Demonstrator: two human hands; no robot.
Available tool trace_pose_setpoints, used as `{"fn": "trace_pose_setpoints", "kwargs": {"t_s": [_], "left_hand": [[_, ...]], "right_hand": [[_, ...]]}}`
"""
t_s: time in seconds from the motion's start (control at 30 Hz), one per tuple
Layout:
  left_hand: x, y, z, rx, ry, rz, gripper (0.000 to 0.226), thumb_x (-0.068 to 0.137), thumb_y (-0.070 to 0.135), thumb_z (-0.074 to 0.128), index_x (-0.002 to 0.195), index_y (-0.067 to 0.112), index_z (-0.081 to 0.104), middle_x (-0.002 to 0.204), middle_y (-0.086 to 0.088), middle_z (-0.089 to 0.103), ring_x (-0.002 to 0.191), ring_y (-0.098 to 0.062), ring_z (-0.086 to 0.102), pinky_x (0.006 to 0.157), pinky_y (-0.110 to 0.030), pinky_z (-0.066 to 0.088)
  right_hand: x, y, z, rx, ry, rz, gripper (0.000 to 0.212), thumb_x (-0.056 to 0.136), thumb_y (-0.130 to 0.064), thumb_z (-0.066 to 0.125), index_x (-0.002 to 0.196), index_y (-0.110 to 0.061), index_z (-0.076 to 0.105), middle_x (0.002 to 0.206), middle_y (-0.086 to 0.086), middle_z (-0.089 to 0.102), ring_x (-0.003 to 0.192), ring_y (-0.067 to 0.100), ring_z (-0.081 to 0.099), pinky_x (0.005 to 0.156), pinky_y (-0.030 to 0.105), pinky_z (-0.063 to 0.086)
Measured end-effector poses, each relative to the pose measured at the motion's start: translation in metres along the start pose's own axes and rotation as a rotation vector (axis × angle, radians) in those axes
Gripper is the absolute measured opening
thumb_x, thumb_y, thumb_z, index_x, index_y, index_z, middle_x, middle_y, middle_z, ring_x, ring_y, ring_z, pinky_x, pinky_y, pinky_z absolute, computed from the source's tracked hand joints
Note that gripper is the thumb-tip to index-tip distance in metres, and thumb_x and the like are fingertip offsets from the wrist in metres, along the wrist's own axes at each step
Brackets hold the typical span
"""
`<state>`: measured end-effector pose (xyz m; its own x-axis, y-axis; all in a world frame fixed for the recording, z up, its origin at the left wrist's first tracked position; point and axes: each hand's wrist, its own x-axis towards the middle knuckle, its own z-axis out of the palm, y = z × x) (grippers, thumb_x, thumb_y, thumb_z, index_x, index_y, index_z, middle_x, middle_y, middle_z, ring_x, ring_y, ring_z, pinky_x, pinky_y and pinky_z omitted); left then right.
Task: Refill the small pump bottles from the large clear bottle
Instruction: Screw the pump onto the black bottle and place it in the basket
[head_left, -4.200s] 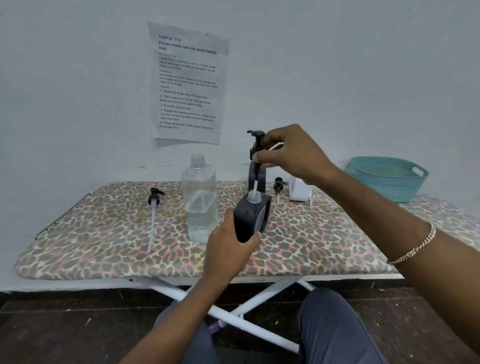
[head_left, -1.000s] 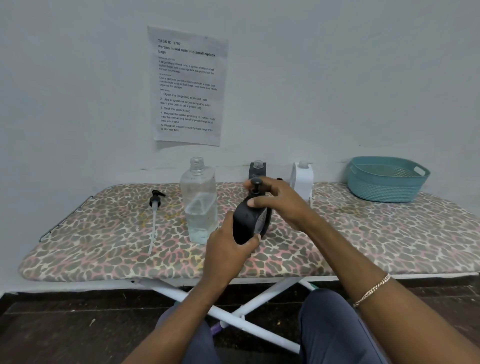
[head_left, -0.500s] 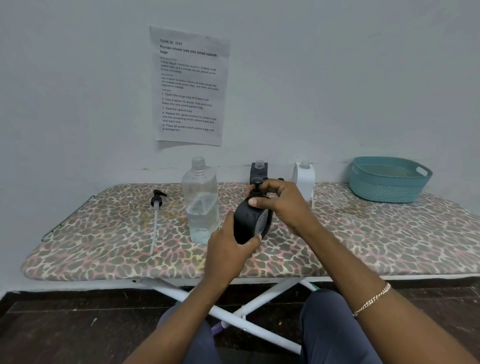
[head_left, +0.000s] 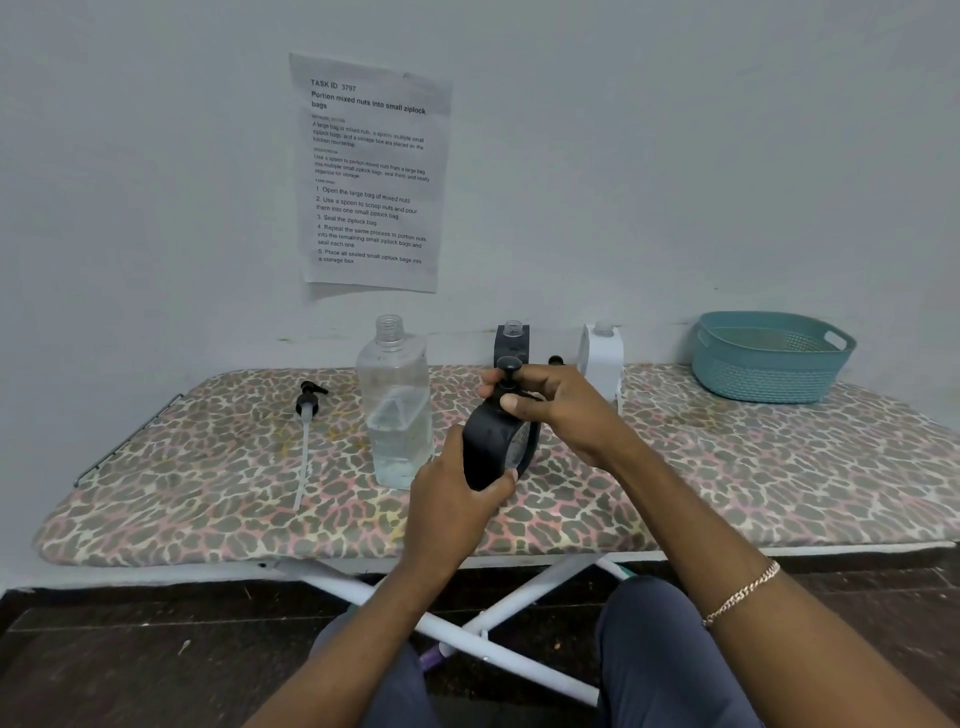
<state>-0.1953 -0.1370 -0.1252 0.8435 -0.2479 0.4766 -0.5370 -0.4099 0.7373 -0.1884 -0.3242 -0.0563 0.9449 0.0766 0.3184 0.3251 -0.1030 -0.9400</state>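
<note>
Just below the centre of the frame, the left hand (head_left: 452, 499) wraps its fingers and thumb around the lower body of a small, rounded black plastic pump bottle (head_left: 493, 447), holding it slightly tilted above the leopard-print padded board (head_left: 208, 493). The right hand (head_left: 556, 410) reaches in from the right, with thumb and curled fingers pinching the collar of the black pump head (head_left: 508, 371) seated in the bottle's neck.

Just left of the held bottle, the large clear plastic bottle (head_left: 397, 415) stands upright and uncapped on the board, with liquid filling roughly its lower third. Further left lies a loose black pump with a long white tube (head_left: 306, 415).

Behind the hands, against the wall, stand a second black bottle (head_left: 511, 340) and a white bottle (head_left: 602, 353), both with open necks. A teal plastic basket (head_left: 769, 364) sits at the board's right end. A printed paper sheet (head_left: 371, 171) hangs on the wall at upper centre. A gold chain bracelet (head_left: 743, 592) circles the right wrist at lower right.
</note>
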Motion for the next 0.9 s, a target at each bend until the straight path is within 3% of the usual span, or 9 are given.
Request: {"fn": "trace_pose_setpoints", "kwargs": {"t_s": [0.27,0.4,0.6,0.9], "left_hand": [[-0.001,-0.001,0.001,0.036,0.020,0.016,0.045,0.086,0.035,0.083,0.120,0.024,0.057,0.082,0.018,0.065,0.075,0.004,0.063,0.058,-0.011,0.042],[0.000,-0.003,0.002,0.037,0.024,0.030,0.047,0.085,0.038,0.083,0.122,0.026,0.056,0.090,0.014,0.070,0.078,-0.001,0.066,0.063,-0.020,0.051],[0.000,-0.003,0.004,0.055,0.024,0.032,0.042,0.085,0.038,0.083,0.113,0.030,0.053,0.082,0.018,0.064,0.072,0.001,0.063,0.058,-0.012,0.043],[-0.001,-0.005,0.004,0.056,0.031,0.029,0.044,0.084,0.039,0.082,0.116,0.028,0.055,0.082,0.018,0.064,0.072,0.001,0.063,0.059,-0.018,0.046]], "right_hand": [[-0.003,0.006,0.010,0.069,0.092,-0.027,0.028,0.096,0.003,0.066,0.115,-0.015,0.074,0.113,0.005,0.078,0.118,0.020,0.070,0.107,0.037,0.053],[-0.005,0.007,0.013,0.109,0.120,-0.024,0.027,0.095,0.004,0.067,0.116,-0.011,0.074,0.111,0.010,0.078,0.116,0.022,0.071,0.104,0.036,0.054],[-0.007,0.011,0.019,0.112,0.180,-0.034,0.029,0.094,0.008,0.065,0.121,-0.001,0.072,0.110,0.010,0.078,0.113,0.021,0.072,0.103,0.035,0.054],[-0.009,0.009,0.027,0.075,0.266,-0.008,0.026,0.094,0.006,0.067,0.117,-0.005,0.074,0.108,0.007,0.079,0.111,0.018,0.073,0.100,0.032,0.055]]}}
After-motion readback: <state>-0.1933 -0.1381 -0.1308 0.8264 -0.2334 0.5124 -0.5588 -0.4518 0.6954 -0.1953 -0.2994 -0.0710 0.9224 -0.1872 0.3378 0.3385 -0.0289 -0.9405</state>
